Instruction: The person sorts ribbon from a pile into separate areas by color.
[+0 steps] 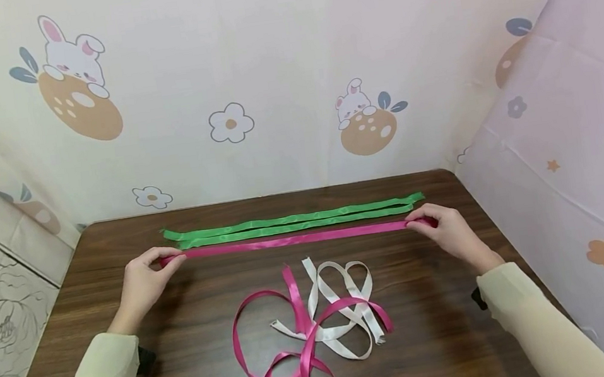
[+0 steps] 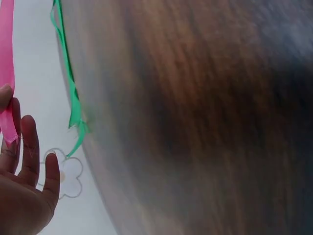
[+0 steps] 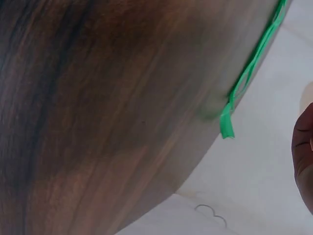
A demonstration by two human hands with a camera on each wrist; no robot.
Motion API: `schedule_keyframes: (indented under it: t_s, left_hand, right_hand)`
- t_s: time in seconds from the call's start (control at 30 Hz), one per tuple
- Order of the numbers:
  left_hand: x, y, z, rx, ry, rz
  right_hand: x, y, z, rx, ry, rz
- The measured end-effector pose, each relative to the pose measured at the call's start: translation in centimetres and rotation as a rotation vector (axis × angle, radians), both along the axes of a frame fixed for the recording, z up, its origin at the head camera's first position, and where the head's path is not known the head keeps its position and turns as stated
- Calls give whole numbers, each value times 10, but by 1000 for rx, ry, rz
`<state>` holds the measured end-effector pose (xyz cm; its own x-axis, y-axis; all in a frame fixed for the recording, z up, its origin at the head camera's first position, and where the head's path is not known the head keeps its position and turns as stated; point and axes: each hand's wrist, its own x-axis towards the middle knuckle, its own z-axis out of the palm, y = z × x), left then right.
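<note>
A pink ribbon [image 1: 297,239] stretches straight between my two hands in the head view, just in front of the green ribbons. My left hand [image 1: 148,279] pinches its left end between thumb and finger. In the left wrist view the frayed pink end [image 2: 9,129] hangs past the thumb, and the other fingers are spread. At the far end my right hand [image 1: 447,230] pinches the ribbon. Only a sliver of the right hand [image 3: 304,156] shows in the right wrist view. Two green ribbon lengths [image 1: 283,221] lie side by side along the back of the table.
A loosely looped pink ribbon [image 1: 306,341] lies at the front middle of the brown wooden table [image 1: 198,355]. Partly beneath it is a tangled white ribbon [image 1: 349,330]. A printed cloth [image 1: 286,152] with rabbits and flowers hangs behind the table, and another stands at the right.
</note>
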<state>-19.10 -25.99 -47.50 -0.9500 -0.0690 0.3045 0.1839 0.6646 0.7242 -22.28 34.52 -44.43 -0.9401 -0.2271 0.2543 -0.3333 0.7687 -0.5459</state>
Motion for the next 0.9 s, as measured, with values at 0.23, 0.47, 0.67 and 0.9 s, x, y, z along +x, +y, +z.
schedule_keyframes:
  t_s: [0.23,0.47,0.67,0.9]
  left_hand:
    - [-6,-1,-13,-52,-97,3]
    - [-17,4,-20,-100,-150,15]
    - [-23,11,-22,-139,-192,23]
    - [-27,15,-25,-169,-227,50]
  right_hand:
    - [-13,6,-15,44,-14,-65]
    - [-26,5,-26,87,-137,-115]
    - [-35,2,-34,120,-211,-143]
    - [-41,-3,-39,152,-252,-176]
